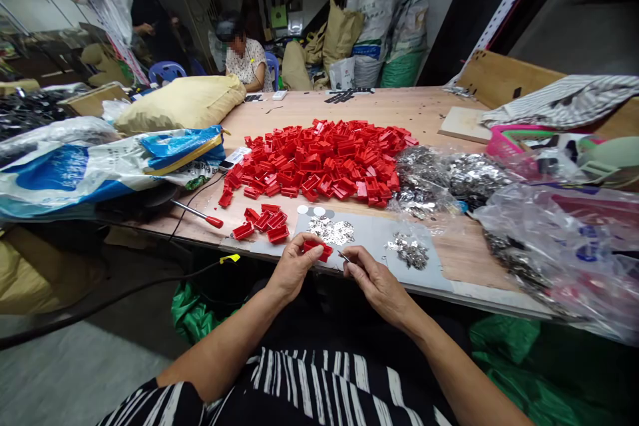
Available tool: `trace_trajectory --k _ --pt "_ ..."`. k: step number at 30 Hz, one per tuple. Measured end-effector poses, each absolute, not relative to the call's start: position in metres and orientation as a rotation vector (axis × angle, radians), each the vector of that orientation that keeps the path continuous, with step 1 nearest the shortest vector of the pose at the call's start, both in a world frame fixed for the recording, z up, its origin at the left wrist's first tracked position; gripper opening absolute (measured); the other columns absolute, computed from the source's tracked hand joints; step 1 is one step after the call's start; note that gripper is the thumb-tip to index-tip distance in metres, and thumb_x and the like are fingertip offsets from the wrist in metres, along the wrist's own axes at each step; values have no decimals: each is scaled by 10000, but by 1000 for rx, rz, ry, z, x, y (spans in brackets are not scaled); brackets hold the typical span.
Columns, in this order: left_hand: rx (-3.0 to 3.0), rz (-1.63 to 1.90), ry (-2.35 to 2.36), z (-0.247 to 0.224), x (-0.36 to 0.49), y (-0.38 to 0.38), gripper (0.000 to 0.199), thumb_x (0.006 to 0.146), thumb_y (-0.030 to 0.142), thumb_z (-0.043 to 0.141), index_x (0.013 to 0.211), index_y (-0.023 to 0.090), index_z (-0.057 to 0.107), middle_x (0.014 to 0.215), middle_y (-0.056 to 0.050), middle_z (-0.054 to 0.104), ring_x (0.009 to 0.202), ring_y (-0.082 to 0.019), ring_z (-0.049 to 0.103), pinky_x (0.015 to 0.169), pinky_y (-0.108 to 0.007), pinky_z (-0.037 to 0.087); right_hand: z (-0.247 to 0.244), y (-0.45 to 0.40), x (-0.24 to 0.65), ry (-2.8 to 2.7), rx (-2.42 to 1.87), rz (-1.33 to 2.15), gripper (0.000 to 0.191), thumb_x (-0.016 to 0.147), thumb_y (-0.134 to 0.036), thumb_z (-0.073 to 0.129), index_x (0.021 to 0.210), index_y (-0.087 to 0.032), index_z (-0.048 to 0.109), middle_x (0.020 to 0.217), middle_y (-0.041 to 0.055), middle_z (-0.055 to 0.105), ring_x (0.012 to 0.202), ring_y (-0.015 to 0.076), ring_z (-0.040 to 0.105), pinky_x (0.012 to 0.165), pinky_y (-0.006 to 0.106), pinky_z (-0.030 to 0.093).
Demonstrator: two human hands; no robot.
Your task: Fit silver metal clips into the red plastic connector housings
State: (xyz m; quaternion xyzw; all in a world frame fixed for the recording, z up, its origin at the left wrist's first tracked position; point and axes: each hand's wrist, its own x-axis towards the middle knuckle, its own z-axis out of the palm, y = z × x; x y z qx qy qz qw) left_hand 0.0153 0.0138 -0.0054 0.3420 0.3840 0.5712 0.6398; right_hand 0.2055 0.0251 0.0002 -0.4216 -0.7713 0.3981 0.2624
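the small red box-shaped plastic piece (318, 251), likely light, stiff and best held by its side walls, is above the table's (464, 271) near edge, pinched in the left hand (294, 266); the right hand (372, 276) clamps a thin metallic sliver (344, 257). beyond lies a heap of glossy red plastic pieces (324, 153).

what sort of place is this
Probably a small assembly workshop: a big heap of red plastic parts, small metal pieces in piles on the table, and stuffed sacks by the wall.
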Motion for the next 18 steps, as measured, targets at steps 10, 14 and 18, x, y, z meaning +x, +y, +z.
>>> trace_trajectory --k 10,14,18 --pt "184 1155 605 0 19 6 85 877 172 573 863 102 619 818 -82 733 757 -165 712 846 -316 528 18 24 191 -2092 -1033 1211 398 973 -366 380 1334 -212 444 600 -57 513 583 128 509 653 259 409" --pt "111 1143 583 1 19 4 177 928 179 492 873 81 629 803 -91 732 742 -169 712 846 -330 535 21 24 190 -2112 -1051 1179 403 967 -373 396 1321 -201 479 589 -52 504 565 126 500 618 251 406" --pt "60 1128 577 2 19 3 239 951 203 449 887 64 631 809 -97 728 776 -181 711 905 -362 517 25 23 190 -2125 -1049 1150 400 962 -386 410 1304 -201 502 582 -49 500 557 125 503 589 238 410"
